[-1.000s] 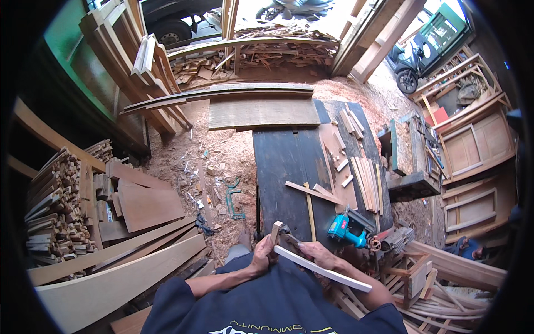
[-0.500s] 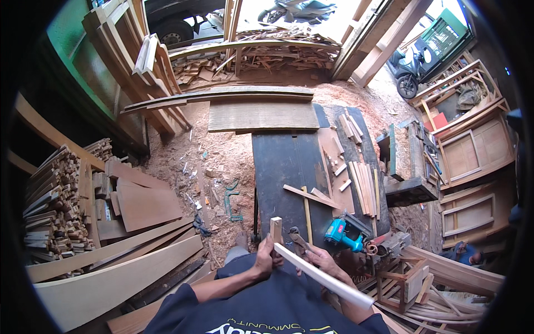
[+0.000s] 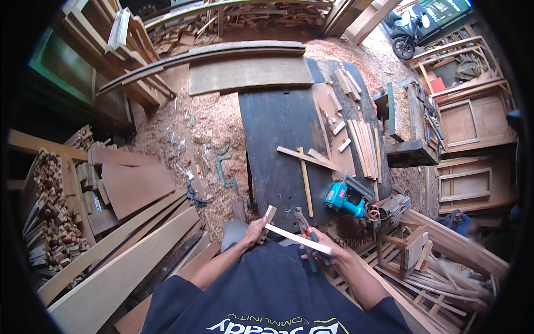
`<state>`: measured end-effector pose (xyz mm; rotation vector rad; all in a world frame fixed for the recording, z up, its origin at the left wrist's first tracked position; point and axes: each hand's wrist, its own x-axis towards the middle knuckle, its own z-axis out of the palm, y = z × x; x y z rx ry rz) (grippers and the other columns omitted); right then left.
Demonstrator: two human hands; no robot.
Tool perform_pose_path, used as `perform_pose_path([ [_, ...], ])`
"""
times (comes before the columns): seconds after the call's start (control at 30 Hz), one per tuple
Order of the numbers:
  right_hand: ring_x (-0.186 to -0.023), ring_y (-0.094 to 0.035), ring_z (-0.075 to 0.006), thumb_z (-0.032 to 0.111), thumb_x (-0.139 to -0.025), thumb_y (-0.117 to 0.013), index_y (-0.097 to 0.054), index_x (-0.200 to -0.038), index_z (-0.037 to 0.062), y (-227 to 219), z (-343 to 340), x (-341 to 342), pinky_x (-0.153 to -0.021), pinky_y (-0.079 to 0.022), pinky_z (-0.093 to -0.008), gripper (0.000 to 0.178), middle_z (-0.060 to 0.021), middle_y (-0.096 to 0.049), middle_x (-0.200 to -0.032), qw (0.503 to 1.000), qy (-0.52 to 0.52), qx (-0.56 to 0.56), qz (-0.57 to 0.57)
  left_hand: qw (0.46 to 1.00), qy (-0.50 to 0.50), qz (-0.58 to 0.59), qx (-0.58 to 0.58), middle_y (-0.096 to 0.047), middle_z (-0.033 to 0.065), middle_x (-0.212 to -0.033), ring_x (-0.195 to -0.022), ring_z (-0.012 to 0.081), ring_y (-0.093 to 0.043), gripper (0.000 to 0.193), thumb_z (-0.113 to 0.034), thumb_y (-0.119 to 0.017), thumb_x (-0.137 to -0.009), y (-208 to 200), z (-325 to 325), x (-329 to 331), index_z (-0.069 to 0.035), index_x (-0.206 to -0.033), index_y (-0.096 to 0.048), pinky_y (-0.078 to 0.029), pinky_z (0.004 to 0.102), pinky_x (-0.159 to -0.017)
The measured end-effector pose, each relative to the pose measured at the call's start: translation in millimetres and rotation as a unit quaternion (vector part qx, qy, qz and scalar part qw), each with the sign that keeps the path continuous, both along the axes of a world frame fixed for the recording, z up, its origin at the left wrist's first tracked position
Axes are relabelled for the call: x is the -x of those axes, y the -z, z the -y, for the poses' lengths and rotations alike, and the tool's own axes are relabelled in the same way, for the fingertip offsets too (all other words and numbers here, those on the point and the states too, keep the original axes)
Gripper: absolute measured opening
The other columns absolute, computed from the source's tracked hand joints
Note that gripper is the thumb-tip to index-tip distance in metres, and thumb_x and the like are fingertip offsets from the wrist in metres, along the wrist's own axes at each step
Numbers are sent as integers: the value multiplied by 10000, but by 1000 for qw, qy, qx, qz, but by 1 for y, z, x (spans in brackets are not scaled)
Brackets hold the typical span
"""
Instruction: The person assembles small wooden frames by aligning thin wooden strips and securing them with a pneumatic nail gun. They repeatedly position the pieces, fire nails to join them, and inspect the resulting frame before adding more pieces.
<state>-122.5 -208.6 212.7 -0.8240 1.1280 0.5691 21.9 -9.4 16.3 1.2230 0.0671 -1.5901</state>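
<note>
My left hand [image 3: 256, 231] is closed around the short end of a pale wooden piece, close to my body. Its long strip [image 3: 292, 235] slants across to the right, passing over my right hand [image 3: 329, 245]. That hand grips a pair of pincers [image 3: 301, 219] with red-and-black handles, their metal jaws pointing up toward the workbench edge. Some of my right fingers are hidden behind the strip. On the dark workbench [image 3: 272, 128] just ahead lie a thin yellowish stick [image 3: 306, 186] and a wooden strip [image 3: 300, 156] crossing it.
A teal nail gun [image 3: 339, 196] rests on the bench's right side, beside a motor [image 3: 392, 207]. Several cut strips [image 3: 364, 147] lie farther up. Long boards [image 3: 128, 261] and stacked sticks [image 3: 53, 206] stand at left; a wooden frame [image 3: 409, 245] is at right. Shavings cover the floor.
The long strip has swung from pointing steeply toward my body to lying flatter across. The pincers have turned, and their red-and-black handles now show. My view has tilted lower.
</note>
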Motion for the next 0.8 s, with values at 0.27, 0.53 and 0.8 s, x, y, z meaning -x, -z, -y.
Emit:
perform_pose_path([
  [0.27,-1090,-623,-278,-171,-832,-468,-284,-1487,90,31,-9,-40,-898,-594,-541,728,-138,-518,-1238,984,-18,-177,-4,994,-4,104,-41,-511,60,-572,-438,162,-527,593,-557,-355,-1028,1,-8,6,-38,-787,-508,-452,336,-411],
  [0.53,-1004,-654,-281,-127,-821,-536,-291,-1488,63,30,-11,-71,-747,-658,-384,736,-123,-475,-1242,982,-159,-87,-47,965,26,251,-70,-586,124,-619,-453,198,-572,545,-502,-409,-1029,1,-10,2,-12,-808,-498,-480,367,-418],
  [0.8,-651,-624,-169,-30,-821,-614,-482,-1189,62,25,-11,-110,-548,-518,-295,402,-75,-550,-993,934,-342,-27,-97,976,70,195,-75,-612,165,-654,-509,254,-625,541,-489,-460,-1017,9,-12,-14,4,-801,-517,-489,402,-477],
])
